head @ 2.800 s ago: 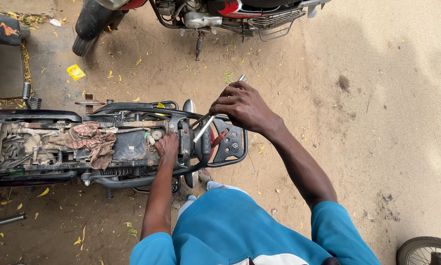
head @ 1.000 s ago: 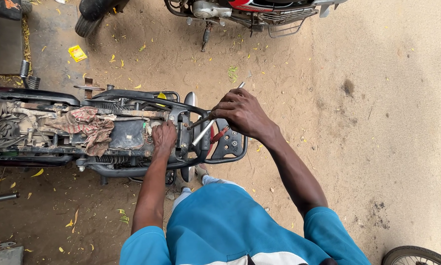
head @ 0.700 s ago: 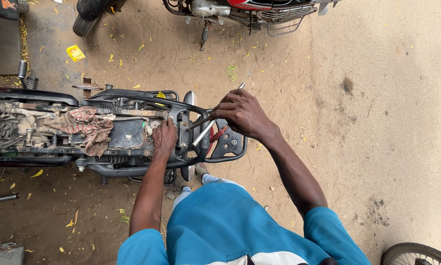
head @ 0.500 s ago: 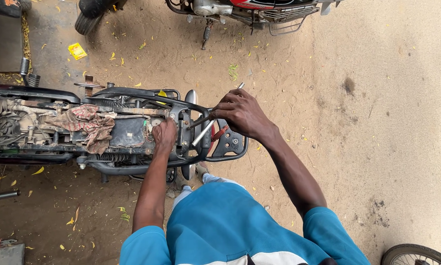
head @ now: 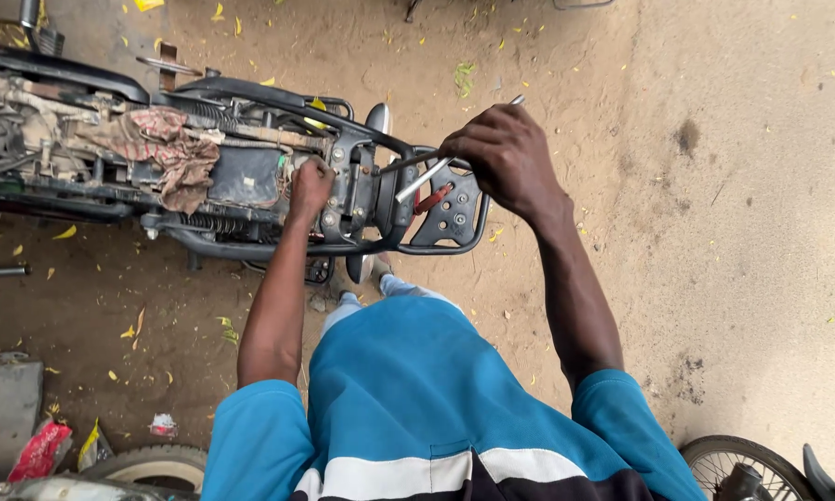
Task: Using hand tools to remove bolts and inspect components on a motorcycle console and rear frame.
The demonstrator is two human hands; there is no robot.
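Head view looked straight down at a long silver metal tool (head: 424,176), like a thin wrench or rod. The right hand (head: 505,158) was curled tight around the tool's upper part, and the tool's tip stuck out past the knuckles. The other end of the tool ran down and to the left, to the back of a stripped motorcycle (head: 204,158), which lay across the picture with its seat off. The left hand (head: 310,186) was closed in a fist, pressed against the black frame near the tool's low end. I could not tell if it held something small inside. Just beside the right hand was a black rear rack (head: 454,218) with small holes in it, and a bit of red showed under it. A dirty reddish rag (head: 167,153) lay on top of the open frame, well away from both hands. A spring (head: 204,223) ran along the near side of the frame. The person wore a blue shirt (head: 417,399) with a white stripe, and stood right behind the motorcycle. The ground was brown sandy dirt (head: 714,232) with little yellow leaves all over it. A spoked wheel (head: 742,468) peeked in at the bottom right corner. At the bottom left, a red packet (head: 41,450) lay beside a grey block (head: 4,417), and a tyre (head: 153,464) was near them.
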